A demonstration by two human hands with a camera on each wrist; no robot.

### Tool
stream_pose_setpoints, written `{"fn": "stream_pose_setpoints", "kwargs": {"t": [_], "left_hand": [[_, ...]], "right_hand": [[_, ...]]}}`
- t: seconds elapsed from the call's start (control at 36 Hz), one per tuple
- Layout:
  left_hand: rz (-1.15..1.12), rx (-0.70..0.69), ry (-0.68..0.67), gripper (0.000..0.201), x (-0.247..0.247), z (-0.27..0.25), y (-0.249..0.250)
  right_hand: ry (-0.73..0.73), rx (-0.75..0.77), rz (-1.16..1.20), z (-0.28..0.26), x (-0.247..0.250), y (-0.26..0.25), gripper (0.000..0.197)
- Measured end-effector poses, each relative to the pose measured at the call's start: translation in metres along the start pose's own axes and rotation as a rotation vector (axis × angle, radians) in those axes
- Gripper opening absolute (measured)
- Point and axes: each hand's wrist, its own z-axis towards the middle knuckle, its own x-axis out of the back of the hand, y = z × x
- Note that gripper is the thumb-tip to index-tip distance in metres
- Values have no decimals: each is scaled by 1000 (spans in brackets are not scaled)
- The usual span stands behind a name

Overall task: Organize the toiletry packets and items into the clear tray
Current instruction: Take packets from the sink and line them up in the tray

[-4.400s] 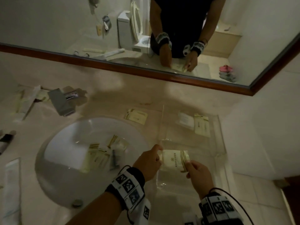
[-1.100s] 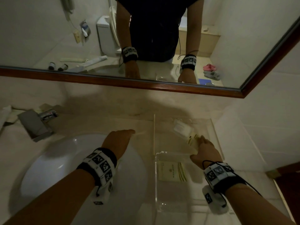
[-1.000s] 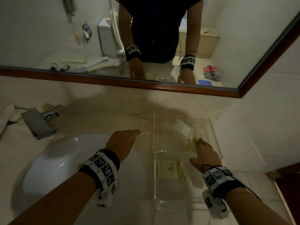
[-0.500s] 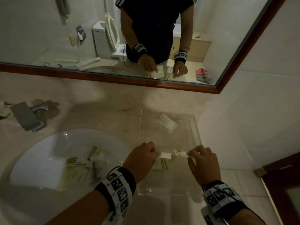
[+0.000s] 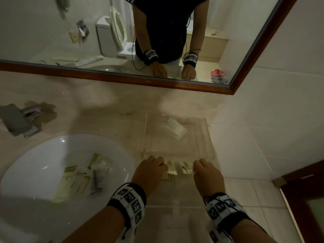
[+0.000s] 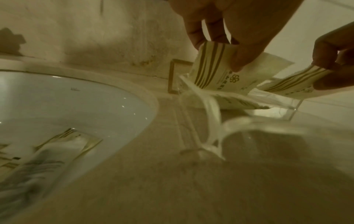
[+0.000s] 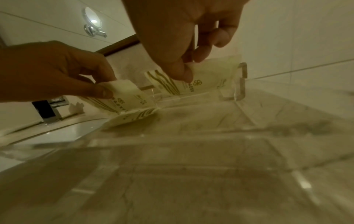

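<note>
Bathroom counter (image 5: pixel 108 125), dim light; sink (image 5: pixel 43 155) at left, clear tray (image 5: pixel 205 135) at right under the mirror (image 5: pixel 175 85).

Left hand (image 5: pixel 149 171) pinches one striped packet (image 6: pixel 216 71) between thumb and fingers. Right hand (image 5: pixel 206 174) pinches a second packet (image 7: pixel 191 80) the same way. Both are held just above the tray's near compartment, over a third packet (image 7: pixel 134 116) lying flat there. A white sachet (image 5: pixel 175 128) lies in the far compartment. More packets (image 5: pixel 78 178) sit in the sink.

Risks, as judged:
- Packets are thin and light; released from this height they may flutter, overlap crookedly, or tilt against the divider (image 5: pixel 175 152).
- Tray walls are nearly invisible in this light; a knuckle could knock the tray sideways.
- Sink packets may be wet and stick together when lifted; cannot tell from here.
</note>
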Motion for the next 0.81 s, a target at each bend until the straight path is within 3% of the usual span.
{"fn": "stream_pose_setpoints", "kwargs": {"t": [0.14,0.28,0.36,0.53,0.81], "left_hand": [[-18,32,-54,42,-12,2,-1],[-61,66,-230,30,-10,-2,2],[-60,67,-256,30,-12,-3,-1],[-41,73,-258,29,-10,2,-7],[-101,68,-226,33,1,0,-7]], "right_hand": [[-64,-14,-36,4,-13,0,45],[-145,-59,-29,1,-22,0,41],[-209,-73,1,-3,-20,1,28],[-328,-103,39,-4,-16,0,38],[-237,-145,140,-2,-4,-12,30]]}}
